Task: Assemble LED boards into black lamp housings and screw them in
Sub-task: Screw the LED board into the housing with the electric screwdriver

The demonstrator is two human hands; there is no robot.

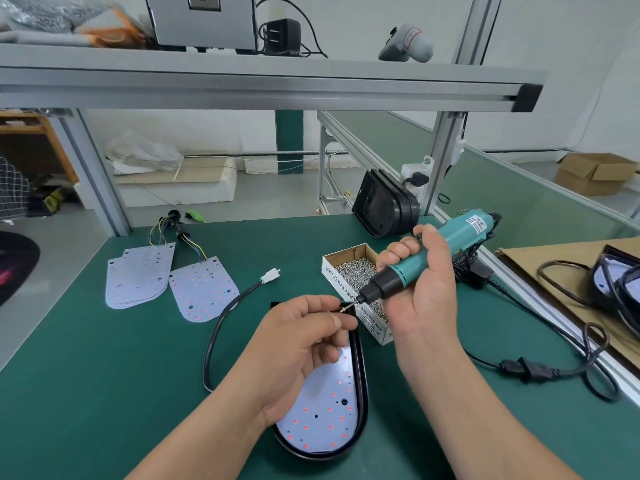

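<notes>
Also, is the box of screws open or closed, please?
Open: the cardboard box has no lid on top, and loose silver screws show inside.

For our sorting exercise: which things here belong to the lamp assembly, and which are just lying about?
In the job: electric screwdriver, screw, box of screws, LED board, black housing, spare LED boards.
Lying about: plug adapter, cardboard box.

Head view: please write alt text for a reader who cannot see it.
The right hand grips a teal electric screwdriver while the left hand pinches a screw at its bit, above an LED board seated in a black lamp housing.
</notes>
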